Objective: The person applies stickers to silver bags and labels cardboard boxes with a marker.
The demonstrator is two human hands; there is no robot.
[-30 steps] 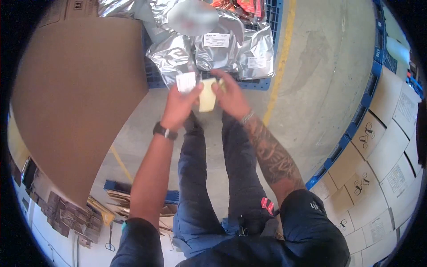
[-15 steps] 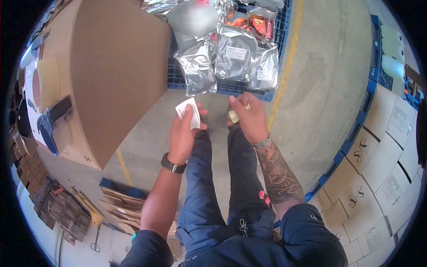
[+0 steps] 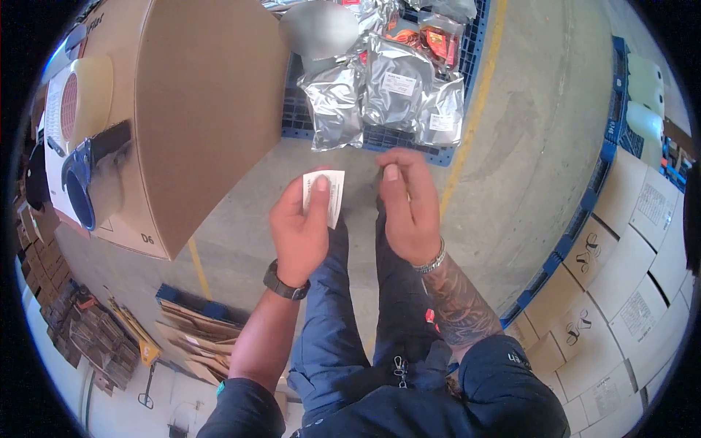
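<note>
The left hand [image 3: 298, 230] pinches a small white paper label [image 3: 325, 194] between thumb and fingers, holding it in front of the body above the concrete floor [image 3: 511, 146]. The label is a thin, flat rectangle with faint print; its long axis runs roughly up and down in the head view, tilted slightly, its top edge pointing toward the crinkled silver foil bags [image 3: 387, 95]. The right hand [image 3: 409, 208] is just beside it, apart from the label, fingers curled loosely inward; whether it holds anything I cannot tell. The shiny bags lie on a blue plastic pallet [image 3: 292, 120]. A smooth brown cardboard box [image 3: 197, 109] stands at the left.
</note>
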